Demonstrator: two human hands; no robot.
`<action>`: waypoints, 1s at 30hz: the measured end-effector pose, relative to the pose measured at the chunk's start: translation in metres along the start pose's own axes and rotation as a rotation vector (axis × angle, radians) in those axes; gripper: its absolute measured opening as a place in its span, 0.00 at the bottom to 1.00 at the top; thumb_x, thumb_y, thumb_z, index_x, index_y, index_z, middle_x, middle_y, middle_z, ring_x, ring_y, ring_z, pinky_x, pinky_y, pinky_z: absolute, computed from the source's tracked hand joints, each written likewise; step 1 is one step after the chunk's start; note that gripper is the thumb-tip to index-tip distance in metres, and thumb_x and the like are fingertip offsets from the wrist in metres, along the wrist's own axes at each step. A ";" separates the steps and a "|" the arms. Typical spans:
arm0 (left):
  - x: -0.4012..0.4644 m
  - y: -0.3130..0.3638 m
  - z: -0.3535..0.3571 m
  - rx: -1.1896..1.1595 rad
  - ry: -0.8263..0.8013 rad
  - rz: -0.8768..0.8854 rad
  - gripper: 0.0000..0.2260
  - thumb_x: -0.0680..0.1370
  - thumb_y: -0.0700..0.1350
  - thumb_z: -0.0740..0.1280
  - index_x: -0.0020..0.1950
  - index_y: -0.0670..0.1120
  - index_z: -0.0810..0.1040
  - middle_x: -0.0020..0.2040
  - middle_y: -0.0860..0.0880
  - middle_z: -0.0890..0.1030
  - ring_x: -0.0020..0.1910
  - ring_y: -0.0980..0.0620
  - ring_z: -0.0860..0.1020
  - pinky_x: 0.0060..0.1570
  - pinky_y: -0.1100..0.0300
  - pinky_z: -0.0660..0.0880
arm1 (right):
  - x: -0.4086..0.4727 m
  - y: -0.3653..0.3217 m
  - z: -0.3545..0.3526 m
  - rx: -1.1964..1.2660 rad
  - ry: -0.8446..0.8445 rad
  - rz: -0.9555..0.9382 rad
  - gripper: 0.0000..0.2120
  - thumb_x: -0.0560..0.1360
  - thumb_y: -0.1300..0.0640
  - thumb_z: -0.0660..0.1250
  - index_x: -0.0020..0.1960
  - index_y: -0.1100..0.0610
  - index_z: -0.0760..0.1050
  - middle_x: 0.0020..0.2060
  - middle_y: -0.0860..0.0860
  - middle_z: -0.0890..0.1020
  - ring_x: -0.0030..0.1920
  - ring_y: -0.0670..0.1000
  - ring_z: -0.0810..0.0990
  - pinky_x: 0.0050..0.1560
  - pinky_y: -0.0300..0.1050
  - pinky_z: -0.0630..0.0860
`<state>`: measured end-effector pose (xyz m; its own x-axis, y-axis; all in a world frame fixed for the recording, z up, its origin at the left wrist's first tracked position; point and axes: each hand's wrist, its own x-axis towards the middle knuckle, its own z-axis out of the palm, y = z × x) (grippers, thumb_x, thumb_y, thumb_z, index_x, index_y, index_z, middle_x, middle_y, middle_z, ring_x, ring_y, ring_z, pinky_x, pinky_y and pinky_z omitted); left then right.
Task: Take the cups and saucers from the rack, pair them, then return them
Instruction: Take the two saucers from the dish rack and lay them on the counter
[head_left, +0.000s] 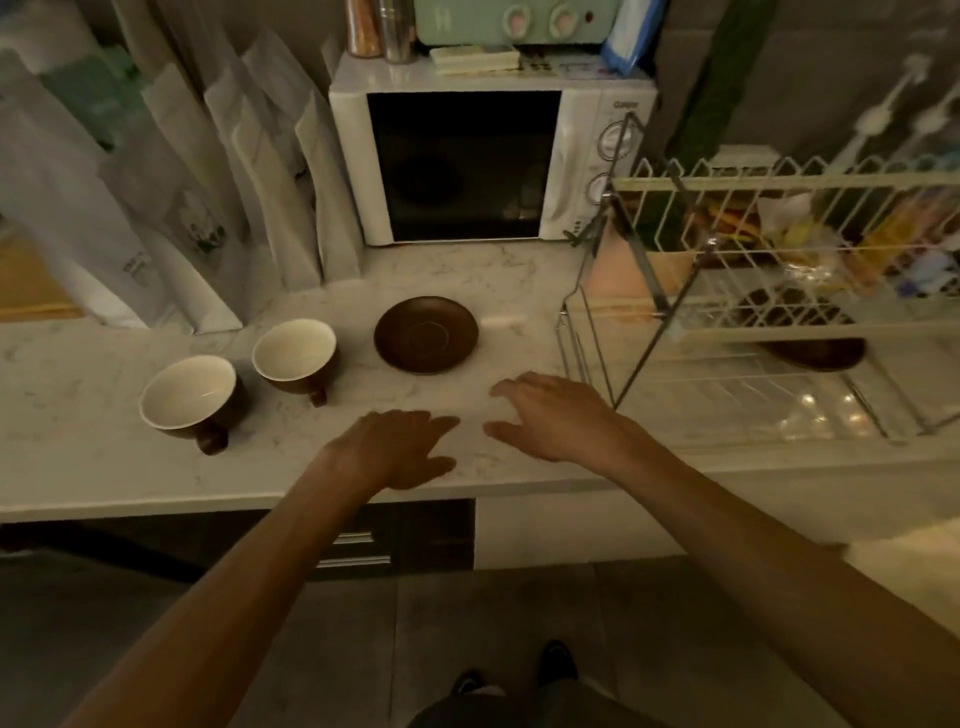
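Two brown cups with cream insides stand on the marble counter: one cup at the left, a second cup just right of it. A brown saucer lies further right, with nothing on it. Another brown saucer rests on the lower tier of the wire rack at the right. My left hand hovers flat over the counter's front edge, fingers spread, holding nothing. My right hand hangs beside it, just left of the rack, also holding nothing.
A white microwave stands at the back of the counter, with tins and a small green oven on top. White paper bags lean along the back left. The rack's upper tier holds packaged goods. Drawers sit below the counter.
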<state>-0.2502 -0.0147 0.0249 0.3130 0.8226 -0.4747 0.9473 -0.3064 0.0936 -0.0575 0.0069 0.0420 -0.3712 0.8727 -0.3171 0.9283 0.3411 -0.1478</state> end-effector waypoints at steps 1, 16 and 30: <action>-0.005 0.007 -0.001 -0.013 -0.016 0.020 0.27 0.80 0.59 0.57 0.77 0.55 0.54 0.77 0.50 0.61 0.75 0.47 0.62 0.72 0.49 0.61 | -0.012 0.003 -0.001 -0.003 -0.038 0.006 0.30 0.77 0.36 0.58 0.75 0.48 0.63 0.71 0.53 0.72 0.68 0.55 0.72 0.62 0.52 0.71; -0.009 0.154 -0.029 0.097 0.016 0.407 0.27 0.80 0.60 0.55 0.78 0.56 0.52 0.76 0.49 0.64 0.71 0.47 0.67 0.66 0.53 0.67 | -0.113 0.112 -0.020 0.046 -0.126 0.263 0.30 0.75 0.37 0.64 0.74 0.44 0.63 0.69 0.49 0.75 0.67 0.53 0.74 0.61 0.50 0.72; 0.086 0.255 -0.055 -0.176 0.194 0.282 0.25 0.78 0.62 0.57 0.74 0.56 0.63 0.70 0.47 0.73 0.65 0.45 0.74 0.62 0.50 0.72 | -0.128 0.246 -0.023 0.251 0.120 0.557 0.27 0.76 0.37 0.63 0.70 0.49 0.70 0.67 0.52 0.77 0.67 0.55 0.75 0.67 0.53 0.70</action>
<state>0.0215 0.0042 0.0558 0.5542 0.7981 -0.2364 0.8141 -0.4607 0.3535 0.2190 -0.0125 0.0679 0.1859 0.9341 -0.3050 0.9432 -0.2566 -0.2111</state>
